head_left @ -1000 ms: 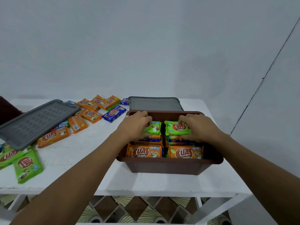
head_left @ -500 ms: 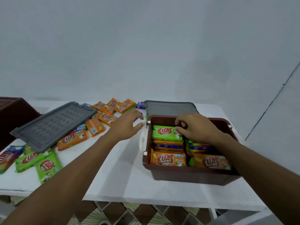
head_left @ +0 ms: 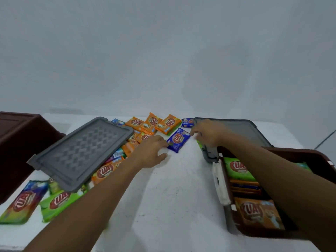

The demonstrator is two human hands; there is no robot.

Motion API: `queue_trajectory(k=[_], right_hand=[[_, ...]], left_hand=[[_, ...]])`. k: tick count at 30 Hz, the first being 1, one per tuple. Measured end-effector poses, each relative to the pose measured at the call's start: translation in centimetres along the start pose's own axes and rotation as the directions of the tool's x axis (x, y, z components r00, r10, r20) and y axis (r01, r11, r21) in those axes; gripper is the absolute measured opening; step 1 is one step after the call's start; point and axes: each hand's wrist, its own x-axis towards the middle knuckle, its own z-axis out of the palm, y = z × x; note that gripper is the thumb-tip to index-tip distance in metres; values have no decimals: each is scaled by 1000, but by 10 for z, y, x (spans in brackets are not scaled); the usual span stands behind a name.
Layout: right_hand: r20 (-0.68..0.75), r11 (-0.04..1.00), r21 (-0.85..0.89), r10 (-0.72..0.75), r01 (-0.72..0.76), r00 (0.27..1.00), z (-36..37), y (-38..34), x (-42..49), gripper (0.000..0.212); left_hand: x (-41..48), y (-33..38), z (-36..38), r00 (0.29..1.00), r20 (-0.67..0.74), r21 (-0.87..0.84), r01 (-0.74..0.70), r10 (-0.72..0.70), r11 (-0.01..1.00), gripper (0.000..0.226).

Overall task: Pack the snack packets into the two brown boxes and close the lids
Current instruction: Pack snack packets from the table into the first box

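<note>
A blue snack packet (head_left: pixel 178 140) lies on the white table (head_left: pixel 172 197) between my two hands. My left hand (head_left: pixel 151 152) is spread flat, its fingertips at the packet's left end. My right hand (head_left: pixel 207 133) hovers with its fingers slightly apart by the packet's far right corner; neither hand grips it. The brown box (head_left: pixel 309 155) at the right holds green (head_left: pixel 238 168) and orange (head_left: pixel 258 213) packets under my right forearm. A second brown box (head_left: pixel 18 135) stands at the far left.
A grey lid (head_left: pixel 81 151) leans over loose packets on the left. Another grey lid (head_left: pixel 243 131) lies behind the right box. Orange packets (head_left: pixel 154 122) sit at the back, green ones (head_left: pixel 58 200) at the front left. A grey wall rises behind.
Both hands have left the right box and reached left and back to the blue packet. My view has swung left, so the second brown box now shows.
</note>
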Motion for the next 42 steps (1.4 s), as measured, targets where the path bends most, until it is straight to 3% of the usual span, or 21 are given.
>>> queue_trajectory(k=[5,8,12,18,24,27,29,33,35,38,42], right_hand=[[359,996,-81,54,-27,932,8,17,23,51],[425,990,-135,97,-43,900,7,25,28,47],[382,978,-140,196,-153,903,1,26,29,46],[220,977,-125,199,-175,955,11,46,54,31],[173,958,-68,286,-278,942,17,56,96,62],[205,929,-3,362,-369,909,29,73,121,85],[237,913,51,383,-405,893,34,77,135,90],[205,942,-19,332,-335,921,38,68,142,79],[142,966,-42,258,-255,956,34,65,142,62],[104,991,16,131,-133,986,9,60,135,35],[89,965,220,125,-142,988,-29,57,105,32]], left_hand=[[24,-20,3,998,11,-21,-68,68,997,45],[38,-17,9,998,29,-92,-57,60,994,47],[51,-9,15,1000,25,-120,6,-3,993,65],[64,4,19,996,17,-86,92,-91,992,85],[72,11,16,978,88,-168,200,-188,965,104],[70,10,8,984,48,-142,177,-171,974,102],[66,5,3,984,22,-151,179,-178,972,97],[55,-9,-8,964,12,-305,258,-267,917,89],[51,-12,-14,952,4,-344,288,-305,894,90],[48,-16,-20,942,7,-380,312,-335,871,82],[47,-13,-29,931,44,-469,340,-363,815,83]])
